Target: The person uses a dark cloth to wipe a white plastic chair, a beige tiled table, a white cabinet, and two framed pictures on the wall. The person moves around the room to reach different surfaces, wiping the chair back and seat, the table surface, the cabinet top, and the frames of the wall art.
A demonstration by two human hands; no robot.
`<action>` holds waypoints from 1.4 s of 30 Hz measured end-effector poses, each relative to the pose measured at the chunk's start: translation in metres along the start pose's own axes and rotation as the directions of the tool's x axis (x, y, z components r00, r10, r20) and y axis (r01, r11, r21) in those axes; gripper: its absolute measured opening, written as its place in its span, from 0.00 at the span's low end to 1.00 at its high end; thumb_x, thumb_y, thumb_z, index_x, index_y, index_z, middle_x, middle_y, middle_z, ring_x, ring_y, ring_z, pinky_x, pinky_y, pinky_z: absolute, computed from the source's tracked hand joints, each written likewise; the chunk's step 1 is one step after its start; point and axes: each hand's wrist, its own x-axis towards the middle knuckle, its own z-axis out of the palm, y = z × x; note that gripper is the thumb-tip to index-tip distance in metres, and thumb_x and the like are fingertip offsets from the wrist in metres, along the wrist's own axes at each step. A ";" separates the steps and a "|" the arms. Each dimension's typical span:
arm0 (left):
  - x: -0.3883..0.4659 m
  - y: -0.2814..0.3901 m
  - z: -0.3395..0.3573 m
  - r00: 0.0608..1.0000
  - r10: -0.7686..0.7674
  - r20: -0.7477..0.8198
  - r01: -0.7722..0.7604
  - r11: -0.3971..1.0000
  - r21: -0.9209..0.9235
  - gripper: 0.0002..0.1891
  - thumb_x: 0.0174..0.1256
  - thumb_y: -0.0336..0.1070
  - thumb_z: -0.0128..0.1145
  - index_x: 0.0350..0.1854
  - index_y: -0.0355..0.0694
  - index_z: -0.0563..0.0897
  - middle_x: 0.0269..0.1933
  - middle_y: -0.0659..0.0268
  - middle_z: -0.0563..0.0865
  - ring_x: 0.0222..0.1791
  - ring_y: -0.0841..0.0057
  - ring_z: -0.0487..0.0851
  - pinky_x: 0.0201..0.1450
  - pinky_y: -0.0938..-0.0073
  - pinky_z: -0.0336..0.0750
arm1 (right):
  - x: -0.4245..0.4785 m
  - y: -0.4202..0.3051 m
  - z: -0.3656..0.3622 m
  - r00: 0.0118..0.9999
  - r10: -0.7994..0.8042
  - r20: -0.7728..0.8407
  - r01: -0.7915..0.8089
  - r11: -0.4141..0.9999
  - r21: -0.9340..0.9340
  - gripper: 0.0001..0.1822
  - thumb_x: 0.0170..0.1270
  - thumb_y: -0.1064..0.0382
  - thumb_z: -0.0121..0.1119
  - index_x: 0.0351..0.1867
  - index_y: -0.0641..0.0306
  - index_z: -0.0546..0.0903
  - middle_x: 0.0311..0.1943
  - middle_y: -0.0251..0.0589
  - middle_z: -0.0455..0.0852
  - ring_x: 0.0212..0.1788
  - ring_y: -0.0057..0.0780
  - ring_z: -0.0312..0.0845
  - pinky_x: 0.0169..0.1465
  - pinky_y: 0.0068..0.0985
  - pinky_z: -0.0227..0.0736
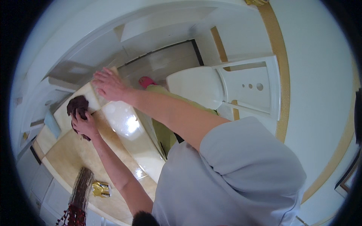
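My left hand (pixel 84 124) grips a bunched dark maroon cloth (pixel 77 103), pressed onto the glossy cream-and-tan tabletop (pixel 113 152). Part of the cloth spreads beyond my fingers toward the table's far edge. My right hand (pixel 109 86) is slightly blurred, its fingers apart and holding nothing, at the table corner to the right of the cloth. Whether it touches the surface, I cannot tell. A light blue flat piece (pixel 52 123), of cloth or paper, lies at the table's edge left of the cloth.
A bark-textured vase (pixel 82 185) with red berry stems (pixel 76 216) and a gold foil packet (pixel 101 189) are near my left forearm. A white chair (pixel 195 86) with a cut-out back is on my right. Below the table corner shows a pink shoe (pixel 147 81).
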 end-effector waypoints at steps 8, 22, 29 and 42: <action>-0.014 0.045 -0.017 0.996 0.091 0.022 -0.084 0.974 -0.210 0.23 0.53 0.40 0.63 0.54 0.44 0.82 0.55 0.55 0.83 0.54 0.50 0.78 0.55 0.47 0.71 | 0.003 -0.005 -0.010 0.998 0.001 0.069 -0.003 1.000 0.031 0.22 0.65 0.57 0.57 0.60 0.60 0.79 0.65 0.48 0.76 0.72 0.41 0.64 0.79 0.46 0.44; -0.040 0.082 -0.042 0.978 -0.157 0.135 0.202 0.862 -0.464 0.26 0.42 0.28 0.69 0.51 0.45 0.84 0.54 0.64 0.83 0.55 0.59 0.76 0.59 0.57 0.70 | 0.008 -0.003 -0.016 0.992 -0.038 0.124 0.034 0.999 0.033 0.24 0.65 0.57 0.57 0.61 0.62 0.75 0.68 0.54 0.71 0.73 0.46 0.61 0.78 0.47 0.43; 0.032 0.132 -0.080 0.846 -0.505 0.173 0.345 0.272 -0.898 0.20 0.51 0.23 0.60 0.50 0.36 0.83 0.50 0.59 0.84 0.52 0.69 0.83 0.58 0.72 0.75 | 0.019 0.028 -0.017 0.966 -0.013 0.258 -0.060 0.960 0.273 0.25 0.62 0.65 0.60 0.62 0.62 0.75 0.68 0.54 0.70 0.73 0.49 0.61 0.77 0.47 0.49; 0.234 0.228 -0.044 0.946 0.294 -0.133 -0.322 0.839 -0.439 0.21 0.44 0.30 0.63 0.46 0.43 0.83 0.55 0.60 0.82 0.58 0.56 0.76 0.60 0.54 0.72 | 0.143 0.109 -0.256 0.970 -0.241 -0.040 0.242 0.970 0.015 0.14 0.55 0.76 0.58 0.44 0.64 0.83 0.51 0.44 0.82 0.60 0.49 0.74 0.61 0.40 0.73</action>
